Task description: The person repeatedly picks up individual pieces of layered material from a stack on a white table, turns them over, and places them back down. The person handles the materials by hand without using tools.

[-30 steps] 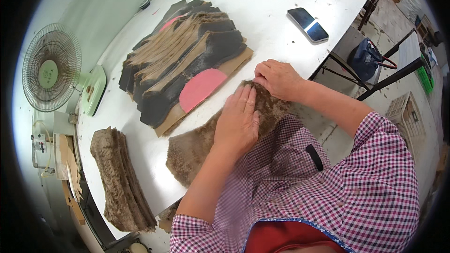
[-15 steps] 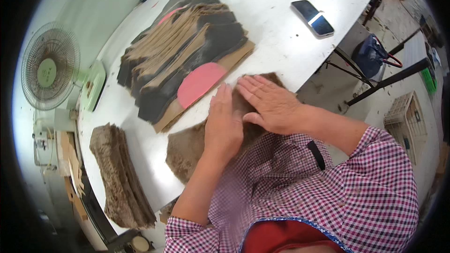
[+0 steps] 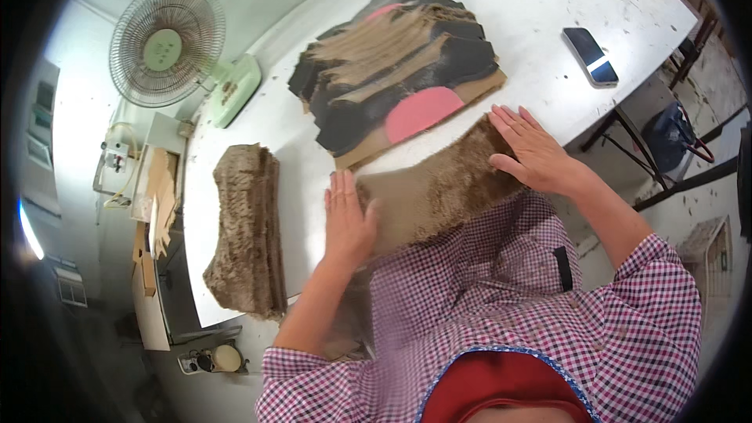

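Note:
A brown piece of fur fabric [image 3: 439, 184] lies at the table's front edge, in front of me. Its pile looks smooth and light toward the left and darker, ruffled toward the right. My left hand [image 3: 346, 215] rests flat on its left end, fingers stretched and pointing away. On its right end lies my right hand [image 3: 529, 145], fingers extended and thumb apart. Just beyond the fabric is a fanned pile of cut pieces [image 3: 399, 70], tan and dark grey, with a pink rounded patch [image 3: 423, 113] on the near one.
A stack of brown fur pieces [image 3: 247, 227] stands at the left of the white table [image 3: 525, 0]. A phone [image 3: 590, 56] lies at the right. A green fan [image 3: 168, 47] stands at the left back edge. A dark bag [image 3: 670, 137] is beyond the right edge.
My hands have moved apart from the middle of the fur fabric to its two ends, baring its surface. The whole view has shifted, so the table's things appear farther right.

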Demonstrator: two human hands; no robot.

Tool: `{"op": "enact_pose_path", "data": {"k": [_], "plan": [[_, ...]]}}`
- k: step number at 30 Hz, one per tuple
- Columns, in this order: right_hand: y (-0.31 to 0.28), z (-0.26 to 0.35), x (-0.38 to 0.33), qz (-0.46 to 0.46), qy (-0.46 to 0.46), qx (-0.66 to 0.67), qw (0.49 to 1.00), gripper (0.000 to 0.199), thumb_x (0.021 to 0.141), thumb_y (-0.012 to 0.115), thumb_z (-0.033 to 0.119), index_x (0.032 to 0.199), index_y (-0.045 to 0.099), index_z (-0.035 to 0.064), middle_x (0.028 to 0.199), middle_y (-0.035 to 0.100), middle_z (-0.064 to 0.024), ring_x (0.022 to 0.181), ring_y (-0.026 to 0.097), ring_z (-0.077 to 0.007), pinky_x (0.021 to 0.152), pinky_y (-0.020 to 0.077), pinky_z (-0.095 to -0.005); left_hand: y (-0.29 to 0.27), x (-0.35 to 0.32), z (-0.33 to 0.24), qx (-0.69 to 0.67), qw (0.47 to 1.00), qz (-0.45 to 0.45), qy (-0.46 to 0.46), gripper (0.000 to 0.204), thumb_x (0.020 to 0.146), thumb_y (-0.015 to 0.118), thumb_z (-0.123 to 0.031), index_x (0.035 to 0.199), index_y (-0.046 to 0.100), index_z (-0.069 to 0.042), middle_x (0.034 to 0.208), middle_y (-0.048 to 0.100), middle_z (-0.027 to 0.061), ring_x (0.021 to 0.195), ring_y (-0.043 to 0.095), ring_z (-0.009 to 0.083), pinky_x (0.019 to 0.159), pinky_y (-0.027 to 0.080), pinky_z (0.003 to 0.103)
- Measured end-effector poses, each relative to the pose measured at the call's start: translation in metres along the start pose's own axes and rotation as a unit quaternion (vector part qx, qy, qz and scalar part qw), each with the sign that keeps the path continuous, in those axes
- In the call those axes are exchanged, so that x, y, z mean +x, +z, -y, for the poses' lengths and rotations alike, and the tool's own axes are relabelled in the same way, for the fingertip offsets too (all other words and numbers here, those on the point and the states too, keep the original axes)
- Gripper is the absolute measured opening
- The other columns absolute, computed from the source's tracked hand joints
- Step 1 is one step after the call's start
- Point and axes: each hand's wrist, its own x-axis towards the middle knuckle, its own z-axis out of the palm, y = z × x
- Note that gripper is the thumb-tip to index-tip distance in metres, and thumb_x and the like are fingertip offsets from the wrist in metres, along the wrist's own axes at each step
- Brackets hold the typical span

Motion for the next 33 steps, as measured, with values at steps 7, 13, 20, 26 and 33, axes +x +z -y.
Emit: {"op": "enact_pose_path", "data": {"k": [7, 13, 20, 26, 33], "plan": [[0.000, -0.024, -0.004, -0.053, 0.084, 0.330, 0.939, 0.068, 0.101, 0.035, 0.047, 0.150, 0.022, 0.0027, 0.158, 0.018, -0.0153, 0.147, 0.014, -0.0283, 0.118, 0.0127, -0.0374, 0.013, 0.050, -0.092, -0.081, 0.983, -0.076, 0.144, 0.035, 0.090, 0.060, -0.030, 0.112, 0.056, -0.004, 0.113, 0.056, 0.0192, 0.111, 0.051, 0.0369, 0.098, 0.040, 0.047], [0.006, -0.026, -0.003, -0.113, 0.051, 0.357, 0.926, 0.070, 0.101, 0.033, 0.050, 0.149, 0.024, 0.0006, 0.157, 0.020, -0.0158, 0.147, 0.015, -0.0282, 0.118, 0.0140, -0.0371, -0.034, 0.042, -0.053, -0.054, 0.978, -0.190, 0.073, 0.019, 0.090, 0.058, -0.028, 0.088, 0.061, -0.009, 0.088, 0.059, 0.0126, 0.085, 0.058, 0.0328, 0.071, 0.049, 0.044], [-0.006, -0.009, -0.012, -0.080, 0.115, 0.253, 0.957, 0.065, 0.099, 0.037, 0.051, 0.144, 0.037, 0.0036, 0.149, 0.037, -0.0160, 0.144, 0.022, -0.0301, 0.118, 0.0132, -0.0395, -0.186, -0.009, 0.123, 0.109, 0.901, -0.115, -0.404, 0.043, 0.102, 0.038, -0.036, 0.103, 0.065, -0.003, 0.108, 0.065, 0.0170, 0.097, 0.062, 0.0290, 0.087, 0.048, 0.043], [0.003, -0.019, -0.004, -0.085, 0.033, 0.221, 0.971, 0.059, 0.099, 0.039, 0.049, 0.134, 0.050, 0.0029, 0.141, 0.047, -0.0153, 0.141, 0.031, -0.0293, 0.120, 0.0109, -0.0414, -0.116, -0.034, 0.194, 0.104, 0.886, -0.002, -0.451, 0.058, 0.102, 0.025, -0.050, 0.124, 0.060, -0.010, 0.122, 0.063, 0.0138, 0.111, 0.059, 0.0337, 0.090, 0.048, 0.045], [0.000, -0.023, -0.003, -0.096, 0.035, 0.271, 0.957, 0.045, 0.099, 0.046, 0.036, 0.128, 0.054, 0.0024, 0.137, 0.051, -0.0150, 0.138, 0.035, -0.0276, 0.117, 0.0177, -0.0397, -0.133, -0.030, 0.191, 0.177, 0.884, -0.053, -0.429, 0.053, 0.101, 0.035, -0.045, 0.131, 0.054, -0.006, 0.121, 0.059, 0.0221, 0.115, 0.053, 0.0371, 0.097, 0.043, 0.047]]}}
